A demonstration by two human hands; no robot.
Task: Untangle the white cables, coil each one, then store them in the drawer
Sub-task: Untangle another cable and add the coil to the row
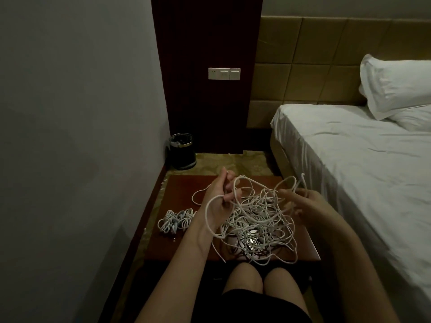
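White cables point(256, 220), no legible markings

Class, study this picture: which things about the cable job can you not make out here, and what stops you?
Head view:
- Drawer: none visible; the nightstand front lies below its top edge.
- Count of cables in the tangle: strands overlap.
- Right hand grip: motion blur.
- Coiled bundles: too small and dim to count.

Head view, down over bedside table point(177, 241)

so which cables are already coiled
The coiled bundles at the table's left edge, beside the left hand; the big tangled pile between both hands is still loose.
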